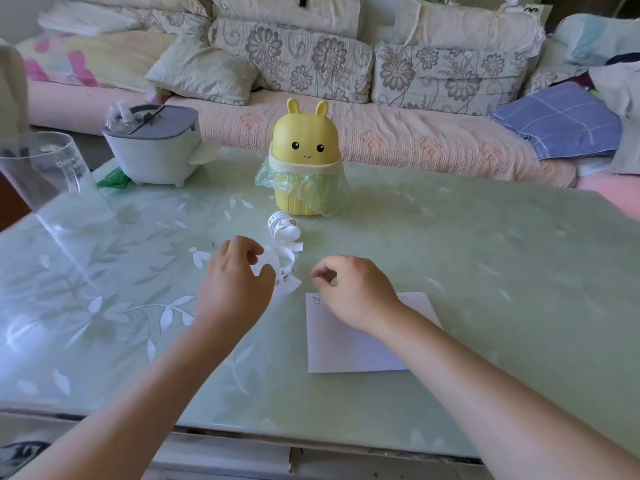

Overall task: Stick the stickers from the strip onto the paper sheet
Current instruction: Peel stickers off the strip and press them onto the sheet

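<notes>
A curled white sticker strip [284,237] with small cartoon stickers lies in the middle of the green table. My left hand [235,275] pinches the strip's near end between thumb and fingers. A white paper sheet [343,341] lies flat to the right, with one small sticker [316,300] at its top left corner. My right hand [349,289] hovers over the sheet's top edge, thumb and forefinger curled close together; whether a sticker sits between them I cannot tell. My right forearm covers the sheet's right part.
A yellow bunny-shaped bin [304,161] with a green bag stands just behind the strip. A grey-lidded white appliance [152,150] and a clear glass cup [45,168] stand at the back left. A cushioned sofa [346,64] runs behind the table.
</notes>
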`<state>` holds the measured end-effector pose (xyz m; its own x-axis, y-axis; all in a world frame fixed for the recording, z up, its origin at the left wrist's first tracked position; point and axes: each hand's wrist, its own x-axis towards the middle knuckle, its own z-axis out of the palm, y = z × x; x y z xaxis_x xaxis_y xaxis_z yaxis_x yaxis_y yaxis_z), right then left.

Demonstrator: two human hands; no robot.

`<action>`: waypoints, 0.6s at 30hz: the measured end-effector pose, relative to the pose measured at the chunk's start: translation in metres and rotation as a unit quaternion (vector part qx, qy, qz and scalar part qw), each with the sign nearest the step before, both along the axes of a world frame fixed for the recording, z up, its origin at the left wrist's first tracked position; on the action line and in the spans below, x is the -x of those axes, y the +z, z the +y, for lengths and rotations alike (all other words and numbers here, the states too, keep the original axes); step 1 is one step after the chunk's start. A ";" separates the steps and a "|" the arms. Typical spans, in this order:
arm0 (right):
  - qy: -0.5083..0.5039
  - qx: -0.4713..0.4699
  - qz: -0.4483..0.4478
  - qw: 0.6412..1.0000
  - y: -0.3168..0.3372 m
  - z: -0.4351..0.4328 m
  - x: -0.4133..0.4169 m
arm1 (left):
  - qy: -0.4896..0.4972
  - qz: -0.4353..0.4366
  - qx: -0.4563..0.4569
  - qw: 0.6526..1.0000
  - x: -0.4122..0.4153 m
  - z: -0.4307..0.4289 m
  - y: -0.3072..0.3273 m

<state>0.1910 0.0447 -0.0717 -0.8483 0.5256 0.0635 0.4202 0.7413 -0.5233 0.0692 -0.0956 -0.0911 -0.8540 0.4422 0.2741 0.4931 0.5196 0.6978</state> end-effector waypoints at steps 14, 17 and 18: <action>-0.010 0.154 0.016 0.988 -0.010 -0.020 0.047 | -0.073 -0.214 -0.059 0.972 0.016 -0.003 0.000; -0.048 0.254 0.046 0.965 -0.006 -0.022 0.049 | -0.132 -0.233 -0.070 0.961 0.012 -0.006 0.004; -0.066 0.306 0.064 0.947 -0.002 -0.023 0.048 | -0.155 -0.234 -0.069 0.957 0.011 -0.007 0.006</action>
<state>0.1426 0.0221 -0.0741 -0.7786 0.5980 -0.1902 0.3924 0.2274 -0.8912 0.0586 -0.1023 -0.0849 -0.7311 0.6815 -0.0334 0.2245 0.2865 0.9314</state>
